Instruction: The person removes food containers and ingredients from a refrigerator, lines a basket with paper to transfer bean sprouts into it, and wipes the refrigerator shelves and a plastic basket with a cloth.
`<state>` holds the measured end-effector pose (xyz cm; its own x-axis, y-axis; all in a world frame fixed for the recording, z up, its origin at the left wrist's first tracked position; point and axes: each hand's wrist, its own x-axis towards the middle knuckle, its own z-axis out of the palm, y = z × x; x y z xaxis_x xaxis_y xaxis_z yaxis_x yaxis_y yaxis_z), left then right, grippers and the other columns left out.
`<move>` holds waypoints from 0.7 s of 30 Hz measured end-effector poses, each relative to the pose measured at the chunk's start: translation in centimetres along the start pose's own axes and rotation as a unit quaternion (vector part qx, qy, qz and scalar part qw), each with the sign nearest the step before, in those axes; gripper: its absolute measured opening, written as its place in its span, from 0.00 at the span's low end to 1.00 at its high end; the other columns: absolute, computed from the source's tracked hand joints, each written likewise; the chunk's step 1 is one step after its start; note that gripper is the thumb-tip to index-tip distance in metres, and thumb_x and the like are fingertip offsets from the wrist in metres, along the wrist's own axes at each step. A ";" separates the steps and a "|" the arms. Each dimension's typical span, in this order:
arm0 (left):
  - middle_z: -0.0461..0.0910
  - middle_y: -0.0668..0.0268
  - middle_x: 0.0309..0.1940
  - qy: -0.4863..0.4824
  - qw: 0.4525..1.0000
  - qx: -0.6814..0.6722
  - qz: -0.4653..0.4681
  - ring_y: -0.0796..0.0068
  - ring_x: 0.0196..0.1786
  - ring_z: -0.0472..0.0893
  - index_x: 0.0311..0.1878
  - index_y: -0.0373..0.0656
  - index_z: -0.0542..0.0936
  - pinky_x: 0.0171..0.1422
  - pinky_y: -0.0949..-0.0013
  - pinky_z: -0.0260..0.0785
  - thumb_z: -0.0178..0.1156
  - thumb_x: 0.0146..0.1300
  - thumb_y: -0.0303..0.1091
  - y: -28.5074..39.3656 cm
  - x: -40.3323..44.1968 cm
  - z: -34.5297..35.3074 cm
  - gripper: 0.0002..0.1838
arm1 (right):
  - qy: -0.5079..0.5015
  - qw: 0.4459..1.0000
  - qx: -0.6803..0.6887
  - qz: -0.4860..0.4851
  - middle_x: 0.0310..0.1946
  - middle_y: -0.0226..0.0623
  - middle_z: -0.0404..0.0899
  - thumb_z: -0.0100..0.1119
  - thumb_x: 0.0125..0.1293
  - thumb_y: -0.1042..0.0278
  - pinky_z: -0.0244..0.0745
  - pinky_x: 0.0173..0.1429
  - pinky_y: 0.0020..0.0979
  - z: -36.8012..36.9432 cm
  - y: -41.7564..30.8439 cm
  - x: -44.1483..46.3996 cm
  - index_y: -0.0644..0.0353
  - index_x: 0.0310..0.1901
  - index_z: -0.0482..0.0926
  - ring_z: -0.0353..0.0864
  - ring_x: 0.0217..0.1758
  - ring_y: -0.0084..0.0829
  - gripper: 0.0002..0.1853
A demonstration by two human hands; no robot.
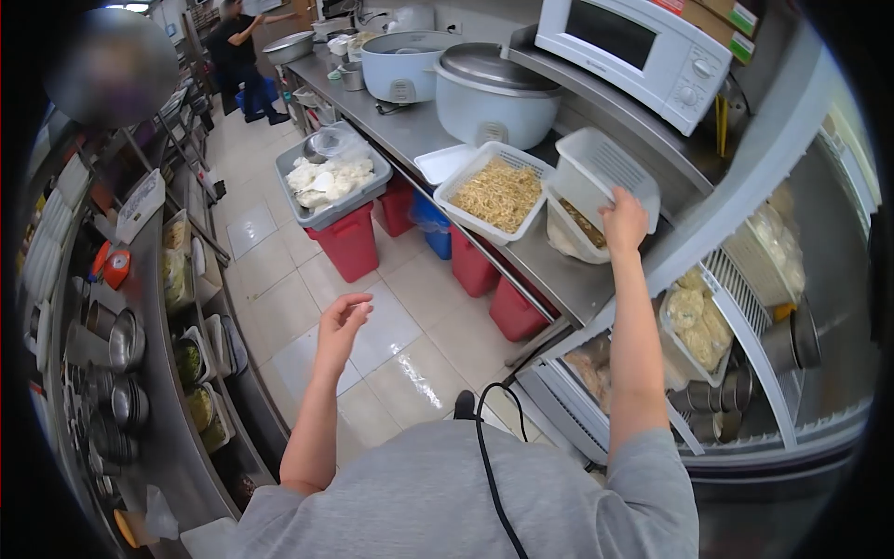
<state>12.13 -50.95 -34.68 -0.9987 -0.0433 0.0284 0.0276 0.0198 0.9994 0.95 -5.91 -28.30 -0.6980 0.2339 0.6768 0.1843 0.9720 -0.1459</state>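
My right hand [624, 222] grips the rim of a white plastic basket [601, 163] on the steel counter. The basket is tilted and partly covers a white container [563, 233] with brownish food in it. Left of these stands a white basket [447, 194] full of shredded, pale-brown food [500, 193]. My left hand [343, 321] hangs in the air over the tiled floor, fingers loosely bent and apart, with nothing in it.
Two large rice cookers [494, 102] stand behind the baskets, below a microwave [619, 42] on a shelf. A grey tub [345, 214] of white food rests on a red bin [349, 244]. On the right is a glass-doored fridge [782, 391]. Another person [244, 61] stands far back.
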 end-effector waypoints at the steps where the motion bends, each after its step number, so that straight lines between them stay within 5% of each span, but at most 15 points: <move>1: 0.78 0.67 0.39 -0.022 1.000 0.008 0.005 0.78 0.44 0.76 0.44 0.39 0.77 0.46 0.75 0.67 0.56 0.61 0.34 -0.2 0.8 0.6 0.11 | 0.011 0.999 -0.050 -0.008 0.35 0.36 0.78 0.59 0.46 0.68 0.67 0.45 0.41 2.2 0.9 0.2 0.56 0.37 0.76 0.75 0.42 0.41 0.13; 3: 0.78 0.69 0.38 -0.049 0.998 0.025 0.013 0.81 0.40 0.75 0.43 0.40 0.77 0.45 0.77 0.66 0.57 0.60 0.33 -0.9 2.6 1.9 0.10 | 0.035 0.998 -0.056 0.000 0.35 0.36 0.78 0.56 0.48 0.70 0.68 0.45 0.41 6.7 2.6 -0.1 0.56 0.36 0.76 0.76 0.42 0.39 0.11; 6: 0.78 0.70 0.37 -0.047 0.998 0.043 0.019 0.82 0.36 0.73 0.43 0.40 0.78 0.42 0.76 0.66 0.58 0.59 0.33 -2.4 4.4 3.3 0.10 | -0.117 0.992 -0.049 0.022 0.40 0.38 0.76 0.55 0.49 0.72 0.67 0.50 0.41 9.3 3.8 -1.2 0.56 0.40 0.76 0.74 0.46 0.41 0.14; 9: 0.79 0.68 0.37 -0.072 0.992 0.103 -0.024 0.81 0.37 0.74 0.44 0.40 0.78 0.42 0.74 0.67 0.58 0.59 0.35 -3.1 5.3 3.9 0.12 | -0.154 0.985 0.050 0.065 0.46 0.34 0.73 0.63 0.46 0.72 0.62 0.57 0.42 9.6 3.5 -1.4 0.54 0.48 0.75 0.68 0.55 0.37 0.23; 13: 0.79 0.68 0.37 -0.034 0.992 0.098 -0.069 0.79 0.38 0.75 0.44 0.40 0.78 0.44 0.73 0.68 0.58 0.59 0.36 -4.6 6.1 2.3 0.13 | -0.008 0.983 0.180 -0.035 0.42 0.37 0.76 0.61 0.49 0.74 0.67 0.53 0.34 8.8 0.2 1.6 0.59 0.45 0.77 0.73 0.49 0.36 0.18; 15: 0.79 0.67 0.37 -0.002 0.991 0.101 -0.093 0.78 0.39 0.75 0.44 0.40 0.78 0.45 0.72 0.68 0.58 0.59 0.37 -5.5 6.2 1.0 0.13 | -0.074 0.918 0.386 0.050 0.35 0.39 0.79 0.58 0.53 0.77 0.71 0.43 0.27 8.2 -4.1 4.1 0.63 0.38 0.79 0.77 0.38 0.31 0.10; 18: 0.79 0.67 0.37 0.034 0.988 0.107 -0.110 0.77 0.40 0.75 0.43 0.40 0.78 0.45 0.72 0.68 0.58 0.59 0.37 -5.6 6.6 -0.9 0.13 | -0.084 0.860 0.503 -0.010 0.27 0.37 0.79 0.56 0.55 0.78 0.70 0.36 0.23 8.8 -11.8 6.1 0.65 0.32 0.80 0.77 0.30 0.25 0.04; 21: 0.78 0.69 0.37 0.061 0.983 0.109 -0.136 0.80 0.41 0.76 0.43 0.40 0.77 0.45 0.75 0.68 0.57 0.60 0.37 -6.0 7.6 -3.6 0.12 | -0.273 0.723 0.634 -0.032 0.26 0.31 0.78 0.54 0.60 0.73 0.69 0.36 0.20 7.9 -19.8 6.9 0.64 0.31 0.79 0.75 0.30 0.19 0.06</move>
<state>4.58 -55.03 -40.43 -0.9550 -0.1958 -0.2230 -0.2622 0.2048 0.9430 -12.97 -23.36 -26.43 -0.9099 -0.1749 0.3762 -0.4013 0.1409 -0.9051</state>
